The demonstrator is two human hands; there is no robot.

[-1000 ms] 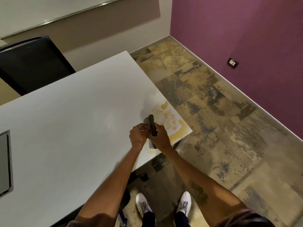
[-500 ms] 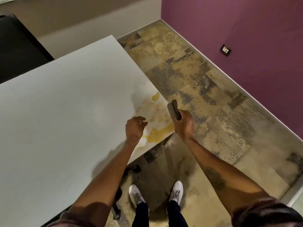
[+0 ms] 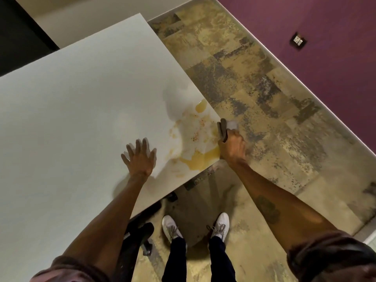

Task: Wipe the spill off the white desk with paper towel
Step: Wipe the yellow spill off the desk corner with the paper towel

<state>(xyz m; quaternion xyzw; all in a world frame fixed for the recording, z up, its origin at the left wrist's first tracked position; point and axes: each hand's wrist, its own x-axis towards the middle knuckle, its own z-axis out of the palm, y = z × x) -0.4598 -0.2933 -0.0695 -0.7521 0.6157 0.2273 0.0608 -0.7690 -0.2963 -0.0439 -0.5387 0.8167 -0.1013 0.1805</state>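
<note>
The white desk (image 3: 81,98) carries a yellow spill (image 3: 197,159) at its near right corner, with smeared streaks and reddish specks spreading up the right edge. My left hand (image 3: 140,157) lies flat on the desk with the fingers spread, just left of the spill and holding nothing. At the desk's right edge, beside the spill, my right hand (image 3: 232,147) is closed around a folded grey-brown wad (image 3: 222,130). A small pale patch shows right next to the wad. I cannot tell whether the wad touches the desk.
A black chair (image 3: 20,37) stands behind the desk's far left. A dark chair base (image 3: 140,237) sits under the near edge, next to my white shoes (image 3: 171,228). The purple wall has a socket (image 3: 298,43). Mottled floor lies to the right.
My left hand let go of the wad, moved left and spread flat on the desk. My right hand carried the wad out to the desk's right edge.
</note>
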